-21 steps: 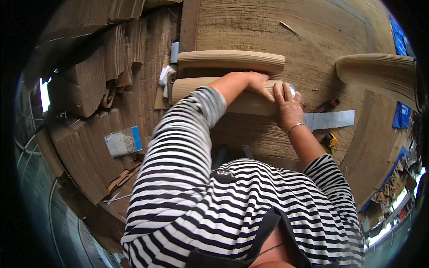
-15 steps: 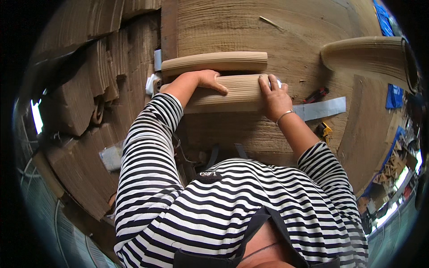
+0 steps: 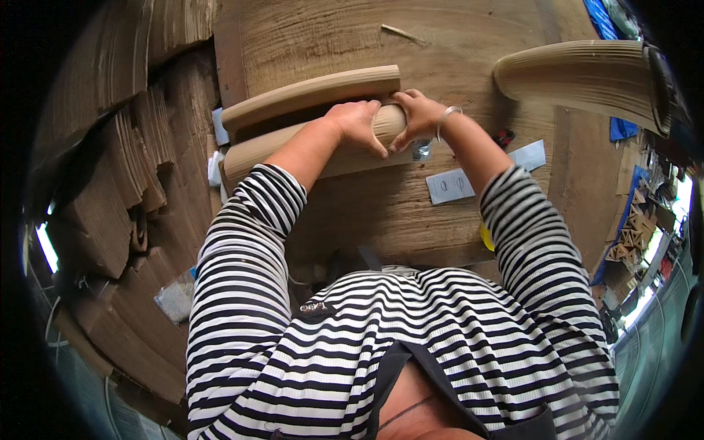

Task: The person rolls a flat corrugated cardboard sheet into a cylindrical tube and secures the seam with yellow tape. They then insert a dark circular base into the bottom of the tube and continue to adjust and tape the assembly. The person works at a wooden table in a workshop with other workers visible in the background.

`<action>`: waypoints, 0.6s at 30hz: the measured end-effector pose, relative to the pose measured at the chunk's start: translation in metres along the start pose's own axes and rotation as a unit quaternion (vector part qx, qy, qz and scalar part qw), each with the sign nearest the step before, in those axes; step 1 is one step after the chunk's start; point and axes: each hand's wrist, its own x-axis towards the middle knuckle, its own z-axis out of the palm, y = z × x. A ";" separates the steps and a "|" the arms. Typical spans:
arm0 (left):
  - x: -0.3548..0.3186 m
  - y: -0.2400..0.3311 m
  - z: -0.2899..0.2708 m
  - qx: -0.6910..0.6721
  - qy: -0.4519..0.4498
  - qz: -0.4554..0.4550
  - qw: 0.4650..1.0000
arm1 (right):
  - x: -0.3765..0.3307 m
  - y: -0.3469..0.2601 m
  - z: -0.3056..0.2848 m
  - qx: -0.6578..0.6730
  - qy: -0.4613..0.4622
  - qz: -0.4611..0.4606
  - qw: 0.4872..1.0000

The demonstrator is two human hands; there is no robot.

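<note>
Tan and ribbed, a long roll [image 3: 282, 152] lies crosswise on the wooden worktop [image 3: 345, 213] in the head view, in front of the person. The left hand [image 3: 357, 125] and the right hand [image 3: 419, 117] are both at its right end, with the fingers of each curved around it from either side in a grip. The two thumbs point toward the person and come close together at their tips; whether they touch is hard to tell. A silvery bracelet [image 3: 448, 120] circles the right wrist, and both arms wear black-and-white striped sleeves [image 3: 242, 271].

Just beyond the roll, nearly parallel to it, lies a second ribbed piece [image 3: 312, 97]. A larger curled ribbed sheet [image 3: 576, 70] stands well apart at the far right. Next to the roll's held end is a small clear, shiny item [image 3: 422, 150], too small to identify. Nearer the person, a white paper with small drawings [image 3: 449, 187] lies left of the right forearm; another pale paper [image 3: 529, 155] shows on its other side. A thin stick [image 3: 400, 33] rests on the far part of the worktop. Brown cardboard stacks [image 3: 103, 198] fill the left side.
</note>
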 end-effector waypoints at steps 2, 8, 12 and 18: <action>0.016 -0.014 -0.005 -0.056 -0.036 -0.003 0.998 | -0.007 0.034 0.040 0.096 0.189 0.000 0.977; 0.048 -0.043 -0.005 -0.129 -0.080 0.055 0.987 | -0.028 0.040 0.089 0.446 0.206 -0.022 0.871; 0.030 -0.022 0.034 -0.138 -0.115 0.049 0.982 | -0.060 0.040 0.125 0.431 0.211 -0.004 0.877; 0.010 -0.001 0.055 -0.173 -0.145 0.038 0.973 | -0.117 0.005 0.131 0.155 0.253 0.057 0.953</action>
